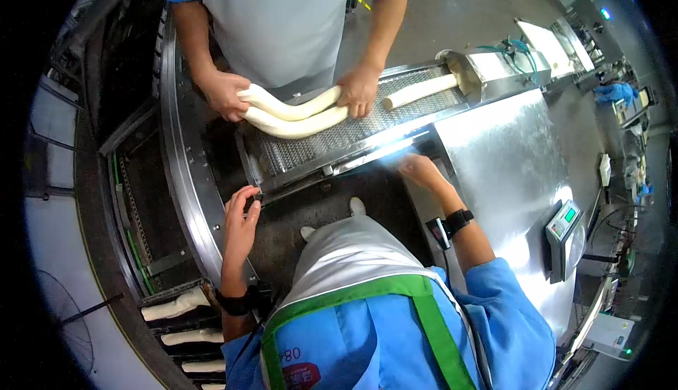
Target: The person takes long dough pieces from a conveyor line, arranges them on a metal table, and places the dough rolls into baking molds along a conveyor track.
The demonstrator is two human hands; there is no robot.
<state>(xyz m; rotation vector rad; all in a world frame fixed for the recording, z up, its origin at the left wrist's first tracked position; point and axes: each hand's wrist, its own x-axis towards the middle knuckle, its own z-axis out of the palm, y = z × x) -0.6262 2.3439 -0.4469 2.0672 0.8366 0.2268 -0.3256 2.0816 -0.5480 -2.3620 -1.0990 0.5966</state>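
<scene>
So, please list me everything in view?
Dough ropes: two, cream, in co-worker's hands
Loose dough rope: one, cream, on belt
Dough pieces: at least four, cream, lower left
Belt: one, grey, between both people
Hood: one, silver, belt's right end
Table: one, silver, right
Scale: one, grey-white, on table
Co-worker: one, blue and white clothes, behind belt
Background: too small to tell
Shoes: two, white, below belt
Left hand: one, bare, belt's left end
Right hand: one, bare, belt's near edge

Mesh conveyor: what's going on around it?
A co-worker in a white apron grips two long, white, dough-like ropes, sagging side by side over the metal mesh conveyor. A third rope lies on it, by a steel housing. The camera wearer's left hand is near the conveyor's corner, the blurred right hand near its front edge; neither holds a rope.
</scene>
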